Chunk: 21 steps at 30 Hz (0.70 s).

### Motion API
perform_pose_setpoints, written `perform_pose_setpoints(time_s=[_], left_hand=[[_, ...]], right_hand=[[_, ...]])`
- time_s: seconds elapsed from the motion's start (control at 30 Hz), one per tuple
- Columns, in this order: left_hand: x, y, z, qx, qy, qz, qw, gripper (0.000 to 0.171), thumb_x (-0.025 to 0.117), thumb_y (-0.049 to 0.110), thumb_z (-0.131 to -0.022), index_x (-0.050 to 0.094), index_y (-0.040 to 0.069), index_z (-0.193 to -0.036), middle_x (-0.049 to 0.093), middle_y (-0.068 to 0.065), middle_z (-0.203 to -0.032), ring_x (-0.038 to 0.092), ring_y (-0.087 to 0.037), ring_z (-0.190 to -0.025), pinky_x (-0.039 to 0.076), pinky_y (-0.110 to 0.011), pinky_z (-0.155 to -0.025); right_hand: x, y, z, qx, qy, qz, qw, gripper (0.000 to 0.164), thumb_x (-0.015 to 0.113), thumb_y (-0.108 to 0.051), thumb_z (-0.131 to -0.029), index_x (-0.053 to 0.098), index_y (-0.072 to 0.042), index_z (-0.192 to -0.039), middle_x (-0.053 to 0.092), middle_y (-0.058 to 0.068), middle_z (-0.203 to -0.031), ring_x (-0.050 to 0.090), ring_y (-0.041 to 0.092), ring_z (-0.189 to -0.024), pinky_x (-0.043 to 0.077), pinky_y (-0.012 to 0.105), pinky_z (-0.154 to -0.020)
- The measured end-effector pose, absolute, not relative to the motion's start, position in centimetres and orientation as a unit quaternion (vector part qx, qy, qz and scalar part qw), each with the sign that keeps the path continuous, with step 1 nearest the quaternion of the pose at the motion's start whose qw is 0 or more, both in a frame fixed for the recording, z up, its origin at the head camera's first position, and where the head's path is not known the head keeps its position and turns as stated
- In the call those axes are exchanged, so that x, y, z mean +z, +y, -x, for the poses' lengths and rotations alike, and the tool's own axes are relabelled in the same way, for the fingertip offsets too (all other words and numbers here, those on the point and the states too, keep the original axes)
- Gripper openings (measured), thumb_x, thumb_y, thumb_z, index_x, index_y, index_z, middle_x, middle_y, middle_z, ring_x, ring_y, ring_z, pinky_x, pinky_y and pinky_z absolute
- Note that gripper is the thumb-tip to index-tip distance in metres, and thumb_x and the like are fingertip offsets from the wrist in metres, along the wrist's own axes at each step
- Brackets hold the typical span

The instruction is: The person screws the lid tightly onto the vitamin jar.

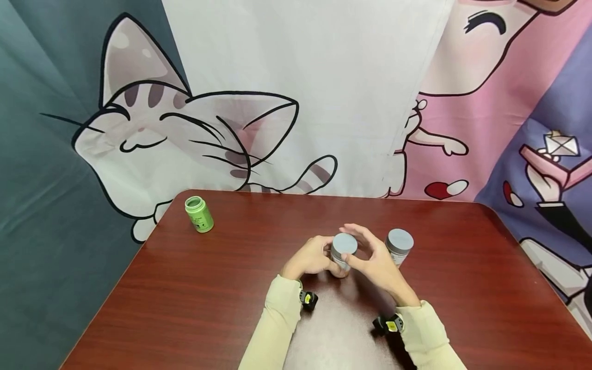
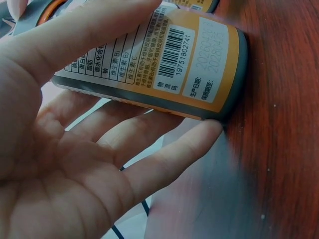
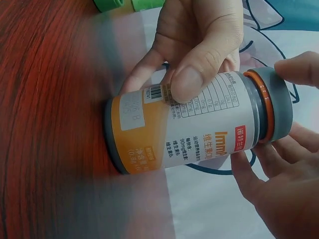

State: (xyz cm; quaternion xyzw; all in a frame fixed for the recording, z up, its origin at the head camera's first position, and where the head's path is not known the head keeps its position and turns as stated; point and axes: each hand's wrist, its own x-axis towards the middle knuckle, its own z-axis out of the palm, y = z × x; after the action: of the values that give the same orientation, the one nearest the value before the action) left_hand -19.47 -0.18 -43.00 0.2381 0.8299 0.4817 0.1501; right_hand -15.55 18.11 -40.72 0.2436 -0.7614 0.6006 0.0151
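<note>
Bottle (image 3: pixel 194 132) (grey-capped) in left hand (image 1: pixel 313 256)

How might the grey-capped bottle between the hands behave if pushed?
The bottle seems stiff, showing no dent under the left hand. Taller than wide, it could tip if pushed high. Its round sides might let it roll once down.

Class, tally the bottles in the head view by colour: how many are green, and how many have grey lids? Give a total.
Green bottles: 1
Grey-lidded bottles: 2
Total: 3 bottles
</note>
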Motion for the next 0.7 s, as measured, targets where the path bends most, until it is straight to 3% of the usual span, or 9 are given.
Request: perform_pose_setpoints(time_s=[0.13, 0.37, 0.7], left_hand=[[-42.9, -0.2, 19.4, 0.481, 0.83, -0.236, 0.155, 0.045, 0.085, 0.019, -0.06, 0.065, 0.026, -0.1, 0.064, 0.012, -0.089, 0.058, -0.004, -0.08, 0.046, -0.022, -0.076], [-42.5, -0.3, 19.4, 0.484, 0.827, -0.24, 0.155, 0.047, 0.085, 0.019, -0.06, 0.065, 0.024, -0.102, 0.065, 0.012, -0.089, 0.059, -0.004, -0.079, 0.046, -0.022, -0.075], [-42.4, -0.2, 19.4, 0.477, 0.833, -0.228, 0.161, 0.051, 0.085, 0.02, -0.059, 0.064, 0.031, -0.105, 0.064, 0.016, -0.088, 0.058, -0.003, -0.08, 0.045, -0.022, -0.076]], right_hand=[[-41.4, 18.3, 15.9, 0.605, -0.76, -0.239, 0.012, 0.058, 0.068, -0.006, -0.081, 0.044, -0.018, -0.132, 0.053, 0.003, -0.129, 0.048, 0.02, -0.119, 0.04, 0.026, -0.093], [-39.0, 17.4, 14.9, 0.606, -0.769, -0.202, 0.012, 0.057, 0.07, -0.003, -0.078, 0.044, -0.007, -0.129, 0.053, 0.017, -0.125, 0.049, 0.032, -0.114, 0.041, 0.029, -0.092], [-38.8, 16.8, 14.6, 0.597, -0.784, -0.165, 0.03, 0.056, 0.073, -0.004, -0.075, 0.047, -0.005, -0.124, 0.056, 0.013, -0.116, 0.053, 0.028, -0.107, 0.043, 0.03, -0.09]])
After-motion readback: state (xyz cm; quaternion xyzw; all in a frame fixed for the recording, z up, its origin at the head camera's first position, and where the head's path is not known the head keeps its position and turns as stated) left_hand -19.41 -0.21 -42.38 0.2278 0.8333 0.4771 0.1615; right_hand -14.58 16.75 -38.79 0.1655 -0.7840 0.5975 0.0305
